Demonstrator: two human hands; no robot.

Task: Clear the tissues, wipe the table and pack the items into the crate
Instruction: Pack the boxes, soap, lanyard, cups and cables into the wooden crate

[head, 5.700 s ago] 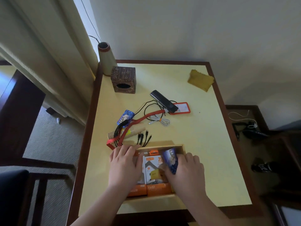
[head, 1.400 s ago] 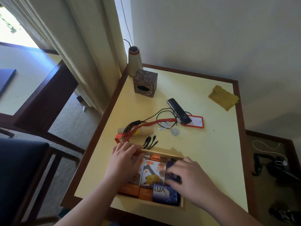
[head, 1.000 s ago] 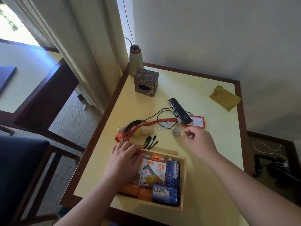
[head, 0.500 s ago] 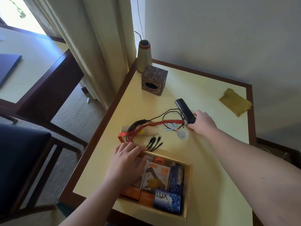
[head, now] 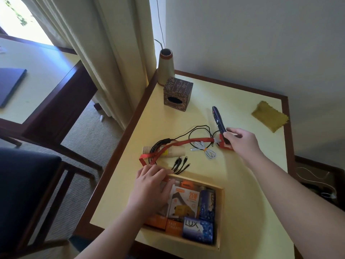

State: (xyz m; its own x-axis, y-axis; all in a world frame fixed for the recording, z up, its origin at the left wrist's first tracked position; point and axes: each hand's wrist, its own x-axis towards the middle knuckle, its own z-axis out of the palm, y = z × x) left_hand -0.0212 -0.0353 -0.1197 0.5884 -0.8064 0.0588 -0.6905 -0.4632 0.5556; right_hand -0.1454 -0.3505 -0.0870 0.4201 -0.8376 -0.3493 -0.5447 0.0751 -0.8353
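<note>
Beyond the shallow wooden crate (head: 220, 217) near the yellow table's (head: 242, 184) front edge, my right hand (head: 240, 140) pinched the black remote control's (head: 218, 119) near end, presumably to lift it crateward, while my left hand (head: 151, 186) lay spread-fingered over the packed orange boxes (head: 183, 208), probably steadying them.

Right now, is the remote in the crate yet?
No, the remote is held over the table by the right hand, well beyond the crate.
</note>
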